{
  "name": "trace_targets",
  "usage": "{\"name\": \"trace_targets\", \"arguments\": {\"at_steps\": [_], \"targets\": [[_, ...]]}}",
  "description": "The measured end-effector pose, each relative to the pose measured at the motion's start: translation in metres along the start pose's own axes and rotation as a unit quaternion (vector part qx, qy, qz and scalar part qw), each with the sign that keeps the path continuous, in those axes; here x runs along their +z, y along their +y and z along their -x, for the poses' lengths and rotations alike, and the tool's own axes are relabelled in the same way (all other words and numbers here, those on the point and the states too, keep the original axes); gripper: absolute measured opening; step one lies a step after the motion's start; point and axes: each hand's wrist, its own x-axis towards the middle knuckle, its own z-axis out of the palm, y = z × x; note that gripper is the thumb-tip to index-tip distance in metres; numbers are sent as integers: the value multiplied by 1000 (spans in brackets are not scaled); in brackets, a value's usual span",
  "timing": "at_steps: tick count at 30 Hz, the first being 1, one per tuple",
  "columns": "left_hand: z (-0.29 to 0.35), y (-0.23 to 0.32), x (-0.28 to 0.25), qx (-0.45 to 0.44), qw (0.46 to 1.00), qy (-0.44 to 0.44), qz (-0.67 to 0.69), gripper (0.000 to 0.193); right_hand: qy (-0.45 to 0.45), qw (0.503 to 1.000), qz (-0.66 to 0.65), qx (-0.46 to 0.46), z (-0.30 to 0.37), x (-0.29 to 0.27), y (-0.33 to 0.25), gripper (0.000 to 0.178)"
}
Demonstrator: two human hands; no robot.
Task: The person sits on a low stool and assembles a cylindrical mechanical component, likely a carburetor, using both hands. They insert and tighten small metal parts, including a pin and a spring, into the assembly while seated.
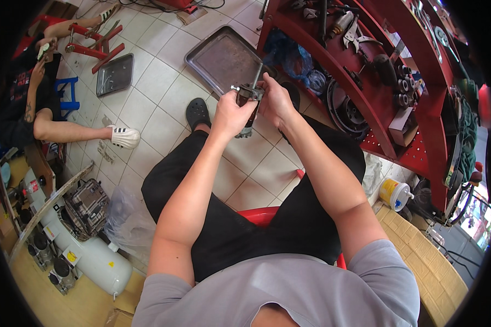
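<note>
Over the floor between my knees, my left hand (233, 114) is closed around a dark metal mechanical part (246, 98) with a cylindrical body. A grey rod (257, 75) sticks up from its top, and a small bolt-like piece shows at its left side. The part's lower end comes out below my left fingers. On the right side of it, my right hand (276, 102) has its fingers curled against the upper part, close to the rod. My palms and fingers hide much of the body, so its exact kind cannot be told.
A large metal tray (218, 52) lies on the tiles ahead. To the right stands a red tool rack (333, 60) holding tools and parts. At left sits another person (33, 92) near a smaller tray (114, 75). A white tank (103, 267) and a yellow-white bucket (394, 194) flank me.
</note>
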Motion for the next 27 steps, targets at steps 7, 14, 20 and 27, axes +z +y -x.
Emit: {"name": "trace_targets", "arguments": {"at_steps": [7,14,20,27], "targets": [[3,10,-1,29,978,26,-203,24,13,999,-41,-21,2,6,9,33],[-13,3,-25,-76,969,81,219,18,1,999,37,-11,-9,-11,8,26],[-30,-15,-38,-97,921,171,336,23,2,989,149,-4,-33,-37,32,19],[-34,-36,-36,-158,920,134,332,24,-9,969,247,-4,-44,-34,18,21]]}}
